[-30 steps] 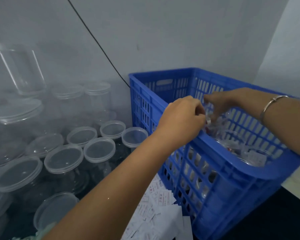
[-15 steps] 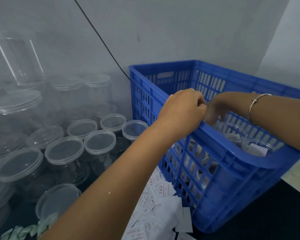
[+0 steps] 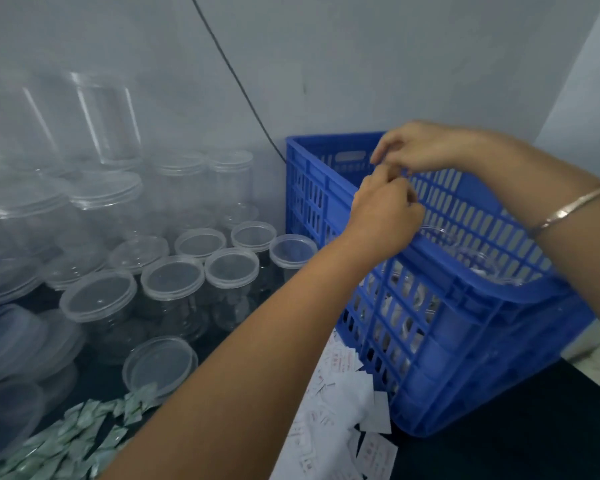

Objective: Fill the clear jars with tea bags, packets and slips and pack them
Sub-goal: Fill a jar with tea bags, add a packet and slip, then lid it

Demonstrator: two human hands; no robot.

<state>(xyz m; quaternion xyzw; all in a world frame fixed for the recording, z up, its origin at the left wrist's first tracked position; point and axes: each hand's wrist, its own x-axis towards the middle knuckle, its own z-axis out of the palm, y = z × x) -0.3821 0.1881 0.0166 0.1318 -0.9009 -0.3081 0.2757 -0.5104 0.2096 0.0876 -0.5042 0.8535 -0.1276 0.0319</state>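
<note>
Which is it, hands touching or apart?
Touching. In the head view the left hand and right hand meet at the fingertips above the crate, with no gap.

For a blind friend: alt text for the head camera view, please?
A person's left hand and right hand meet, fingers curled, over a blue slatted crate holding open clear jars. Lidded jars stand to its left; white slips and green packets lie in front.

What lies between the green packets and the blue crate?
Head view: the person's left forearm crosses that stretch, and white slips lie heaped at the foot of the blue crate.
</note>
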